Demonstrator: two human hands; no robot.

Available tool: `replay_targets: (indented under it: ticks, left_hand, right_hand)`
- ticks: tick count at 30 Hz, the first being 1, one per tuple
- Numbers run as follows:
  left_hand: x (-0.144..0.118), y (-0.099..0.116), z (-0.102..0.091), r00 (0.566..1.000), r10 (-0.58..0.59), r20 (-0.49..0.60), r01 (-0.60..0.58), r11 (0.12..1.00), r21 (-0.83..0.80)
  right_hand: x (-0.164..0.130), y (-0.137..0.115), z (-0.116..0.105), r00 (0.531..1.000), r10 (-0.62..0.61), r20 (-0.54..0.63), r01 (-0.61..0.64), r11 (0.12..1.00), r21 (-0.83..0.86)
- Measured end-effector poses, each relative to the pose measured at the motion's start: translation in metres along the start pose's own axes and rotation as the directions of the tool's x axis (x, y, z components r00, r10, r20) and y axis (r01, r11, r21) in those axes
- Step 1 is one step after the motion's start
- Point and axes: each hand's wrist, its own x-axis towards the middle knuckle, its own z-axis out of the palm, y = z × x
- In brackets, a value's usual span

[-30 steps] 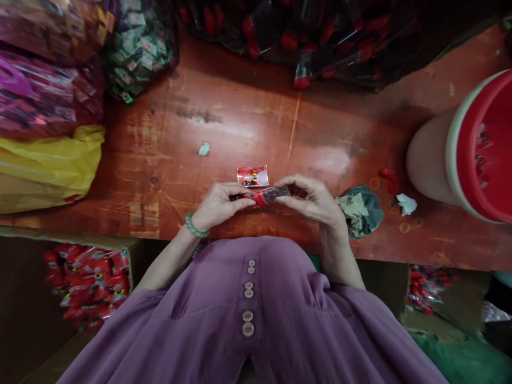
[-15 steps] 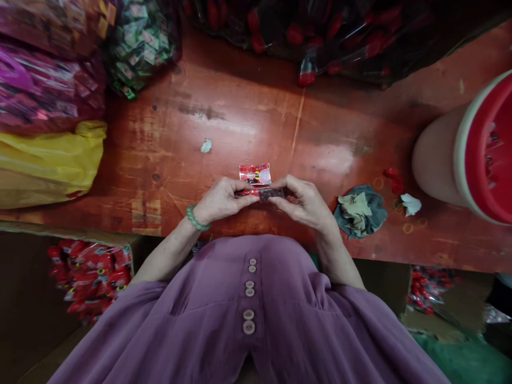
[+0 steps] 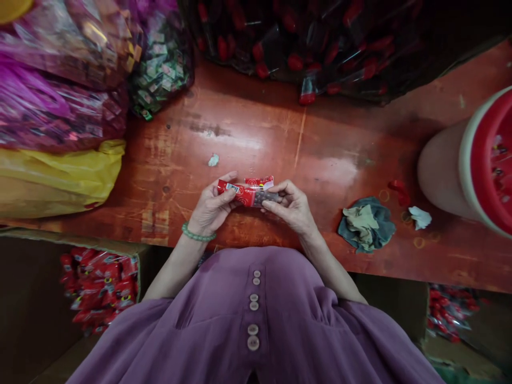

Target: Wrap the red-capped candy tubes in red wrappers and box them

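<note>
Between both hands is a small red packet (image 3: 247, 196) with a barcode at its left end and a see-through section of dark contents at its right. My left hand (image 3: 208, 209) grips the red end, thumb on top near the barcode. My right hand (image 3: 295, 209) pinches the dark end between thumb and fingers. Just behind the packet a red printed card (image 3: 258, 180) lies on the table, its front part covered by the packet.
Filled plastic bags (image 3: 86, 117) crowd the left of the wooden table (image 3: 256, 128). Red-capped clear containers (image 3: 308, 88) are heaped at the back. To the right are a crumpled cloth (image 3: 366, 224), a white scrap (image 3: 420, 217) and a red-rimmed bucket (image 3: 444, 165). Below left, a carton holds red packets (image 3: 102, 288).
The packet has turned so its printed face and barcode now show, and it covers more of the card. My left hand has rotated under its red end. The whole view has shifted slightly.
</note>
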Motion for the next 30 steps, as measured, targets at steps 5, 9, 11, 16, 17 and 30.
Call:
replay_targets:
  ticks: [5, 9, 11, 16, 17, 30]
  left_hand:
    - [-0.005, -0.007, 0.006, 0.999, 0.020, -0.031, -0.024, 0.989, -0.144]
    - [-0.007, -0.009, 0.013, 0.996, 0.018, -0.088, -0.026, 0.996, -0.090]
    - [-0.007, -0.011, 0.015, 0.993, 0.009, -0.119, -0.014, 0.999, -0.040]
    - [-0.003, -0.017, 0.018, 0.987, 0.022, -0.158, -0.027, 0.999, -0.029]
    - [-0.002, -0.018, 0.019, 0.984, 0.038, -0.175, -0.044, 0.999, -0.030]
    - [0.004, -0.023, 0.027, 0.966, 0.118, -0.229, -0.127, 0.992, -0.025]
  right_hand:
    - [0.003, 0.002, 0.002, 0.998, -0.037, -0.048, 0.035, 0.998, -0.046]
    - [0.004, 0.006, 0.005, 0.997, -0.044, -0.061, 0.039, 0.996, -0.074]
    - [0.004, 0.007, 0.009, 0.997, -0.054, -0.062, 0.048, 0.995, -0.085]
    - [0.004, 0.009, 0.018, 0.984, -0.109, -0.142, 0.089, 0.986, -0.139]
    - [0.004, 0.010, 0.020, 0.982, -0.110, -0.151, 0.090, 0.986, -0.138]
    - [0.006, 0.002, 0.016, 0.985, -0.132, 0.112, 0.168, 0.881, -0.442]
